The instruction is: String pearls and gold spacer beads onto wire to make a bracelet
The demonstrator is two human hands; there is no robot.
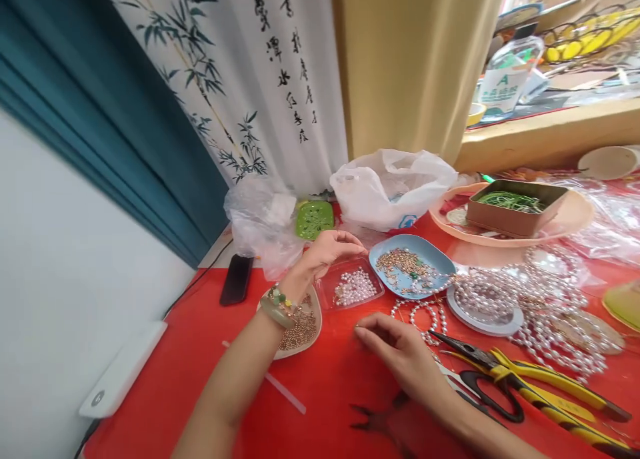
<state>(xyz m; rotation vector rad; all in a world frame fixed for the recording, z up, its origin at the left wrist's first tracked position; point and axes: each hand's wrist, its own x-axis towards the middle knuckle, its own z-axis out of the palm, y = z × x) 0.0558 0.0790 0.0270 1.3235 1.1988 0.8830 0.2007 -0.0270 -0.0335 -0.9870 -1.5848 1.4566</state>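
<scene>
left wrist [296, 287] partly covers bead dish [316, 307]; right hand [397, 345]: pinch unclear

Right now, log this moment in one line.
left hand: near blue plate, grip unclear | right hand: over red table, grip unclear | clear tray: holds pearly beads

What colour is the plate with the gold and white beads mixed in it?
The plate is light blue, seen in the head view.
</scene>
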